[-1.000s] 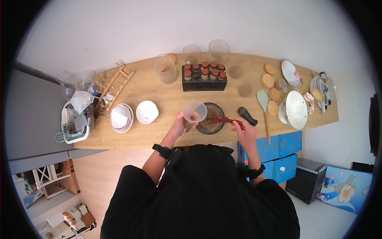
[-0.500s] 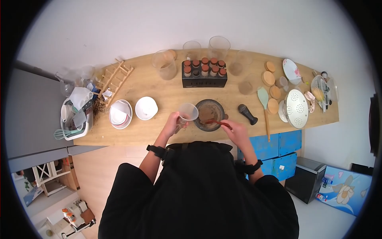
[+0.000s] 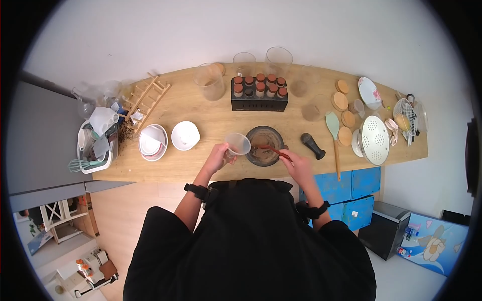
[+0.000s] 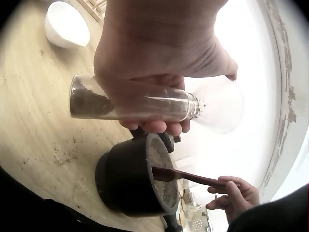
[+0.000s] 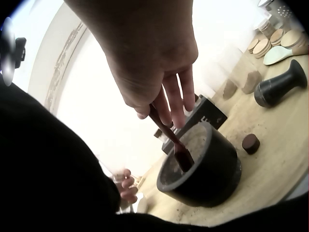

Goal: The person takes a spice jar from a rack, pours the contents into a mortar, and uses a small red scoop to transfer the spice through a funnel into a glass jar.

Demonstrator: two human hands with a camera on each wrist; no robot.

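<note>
My left hand grips a glass bottle, lying nearly level in the left wrist view with dark brown powder in its base. A translucent funnel sits at its mouth, specks clinging near the neck; in the head view it is just left of the black mortar. A reddish-brown wooden spoon is pinched in my right hand, its flat end down inside the mortar. Brown powder coats the mortar's inside. On the table beside it lies a small dark brown cap.
A black pestle lies right of the mortar, beside a green spatula. Behind stands a black rack of capped bottles, with clear jars around it. White bowls are to the left, a colander far right.
My left hand has drawn the funnel and bottle leftward, away from over the mortar's left rim. The wooden spoon has gone from near the funnel down into the mortar, its end now shifted slightly left.
</note>
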